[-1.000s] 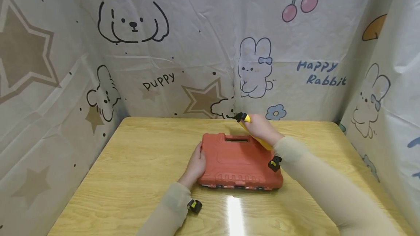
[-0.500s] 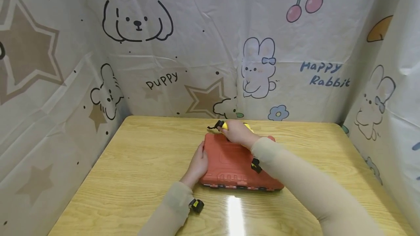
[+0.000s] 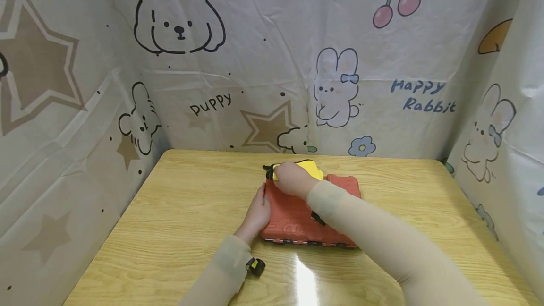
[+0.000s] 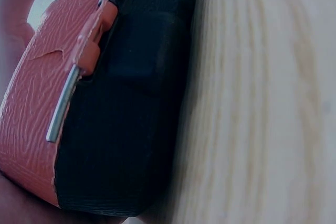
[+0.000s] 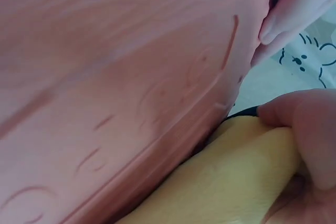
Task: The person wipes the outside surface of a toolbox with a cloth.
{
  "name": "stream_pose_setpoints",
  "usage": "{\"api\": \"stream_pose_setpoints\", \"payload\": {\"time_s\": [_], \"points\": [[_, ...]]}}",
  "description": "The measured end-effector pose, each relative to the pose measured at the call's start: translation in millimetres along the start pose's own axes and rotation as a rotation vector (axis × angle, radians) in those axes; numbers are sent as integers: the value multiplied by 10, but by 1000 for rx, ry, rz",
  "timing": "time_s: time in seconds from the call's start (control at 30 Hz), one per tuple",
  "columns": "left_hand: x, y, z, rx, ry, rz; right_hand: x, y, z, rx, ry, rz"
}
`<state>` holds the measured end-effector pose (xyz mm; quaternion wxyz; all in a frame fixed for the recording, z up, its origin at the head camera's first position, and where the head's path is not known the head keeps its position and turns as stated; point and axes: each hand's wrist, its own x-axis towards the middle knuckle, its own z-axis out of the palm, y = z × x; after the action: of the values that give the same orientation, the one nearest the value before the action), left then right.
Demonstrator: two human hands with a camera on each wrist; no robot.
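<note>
A red hard-shell tool case (image 3: 289, 216) lies flat on the table, hinges toward me. My left hand (image 3: 259, 209) grips its left side; in the right wrist view its thumb (image 5: 269, 29) is on the shell's edge. The black lower half (image 4: 115, 145) and a metal hinge pin (image 4: 63, 103) show in the left wrist view. My right hand (image 3: 295, 178) holds a soft-looking yellow cloth (image 3: 312, 169) with black trim at the case's far left corner. In the right wrist view the cloth lies against the case edge. The right arm hides part of the lid and handle.
The case rests on a light wood-grain table (image 3: 182, 202). Printed fabric walls (image 3: 263, 70) enclose the table's back and sides. A black wrist device (image 3: 256, 267) is strapped to my left wrist.
My right hand has moved left along the case's far edge with the yellow cloth, then slightly down toward the far left corner. The left hand keeps its grip; the case stays put.
</note>
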<state>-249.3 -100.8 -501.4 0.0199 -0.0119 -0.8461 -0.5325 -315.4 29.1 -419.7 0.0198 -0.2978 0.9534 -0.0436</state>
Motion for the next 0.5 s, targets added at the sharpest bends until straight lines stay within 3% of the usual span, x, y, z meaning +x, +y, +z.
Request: {"api": "stream_pose_setpoints", "payload": {"time_s": [0.17, 0.4, 0.5], "points": [[-7, 7, -6, 17, -11, 12, -6, -92, -8, -57, -59, 18], [0, 17, -4, 12, -16, 12, 16, -197, 18, -250, -102, -32], [-4, 18, -4, 2, -19, 12, 20, -210, 32, -235, -107, -22]]}}
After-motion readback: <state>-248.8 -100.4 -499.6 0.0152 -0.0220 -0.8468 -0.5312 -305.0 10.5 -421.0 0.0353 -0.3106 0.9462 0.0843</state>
